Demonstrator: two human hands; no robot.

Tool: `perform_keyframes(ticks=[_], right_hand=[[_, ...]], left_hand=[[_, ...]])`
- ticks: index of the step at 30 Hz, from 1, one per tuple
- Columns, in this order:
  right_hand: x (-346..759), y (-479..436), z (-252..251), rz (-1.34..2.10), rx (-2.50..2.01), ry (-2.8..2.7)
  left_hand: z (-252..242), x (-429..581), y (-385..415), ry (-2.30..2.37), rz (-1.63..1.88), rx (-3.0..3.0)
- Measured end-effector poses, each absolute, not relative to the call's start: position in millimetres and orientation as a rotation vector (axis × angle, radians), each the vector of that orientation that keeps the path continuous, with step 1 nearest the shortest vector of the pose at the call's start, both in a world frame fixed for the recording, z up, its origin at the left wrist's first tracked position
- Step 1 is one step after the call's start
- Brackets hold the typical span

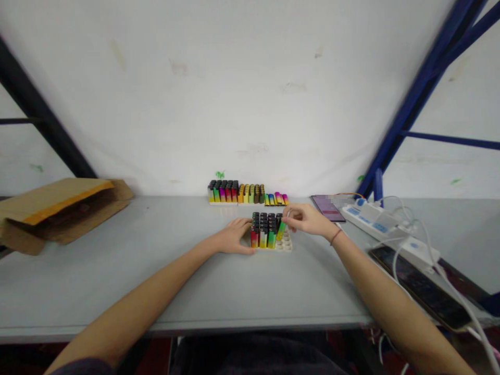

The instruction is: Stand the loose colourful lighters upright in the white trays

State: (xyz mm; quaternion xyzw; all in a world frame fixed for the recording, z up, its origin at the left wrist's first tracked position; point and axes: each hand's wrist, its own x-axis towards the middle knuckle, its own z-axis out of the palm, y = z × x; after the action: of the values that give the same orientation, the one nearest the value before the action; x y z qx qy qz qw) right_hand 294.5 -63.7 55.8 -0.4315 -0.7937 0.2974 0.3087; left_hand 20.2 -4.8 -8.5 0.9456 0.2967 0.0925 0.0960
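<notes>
My left hand is wrapped round the left end of a white tray with round holes, its thumb along the front edge. Lighters with black tops fill the tray's left part in rows; the front row shows a red and yellow lighter, a pale one and a green one. Between the thumb and fingers of my right hand is a green and yellow lighter. It leans over the tray beside the filled rows; whether its base sits in a hole, I cannot tell.
Behind, near the wall, stand a tray of black-topped lighters, a group of yellow and dark ones and several lying lighters. An open cardboard box is at left. Phones, a power strip and white cables occupy the right.
</notes>
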Motion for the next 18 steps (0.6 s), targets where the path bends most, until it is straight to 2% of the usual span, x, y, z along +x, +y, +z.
perform_keyframes(ticks=[12,18], right_hand=[[295.8,-63.2,56.9,0.6,-1.167,-2.177],[292.2,-65.4,58.2,0.656,-1.169,-2.16]], left_hand=[[-11.2,18.7,-4.0,0.876,0.297,2.798],[-7.7,19.7,-6.9,0.874,0.294,2.786]])
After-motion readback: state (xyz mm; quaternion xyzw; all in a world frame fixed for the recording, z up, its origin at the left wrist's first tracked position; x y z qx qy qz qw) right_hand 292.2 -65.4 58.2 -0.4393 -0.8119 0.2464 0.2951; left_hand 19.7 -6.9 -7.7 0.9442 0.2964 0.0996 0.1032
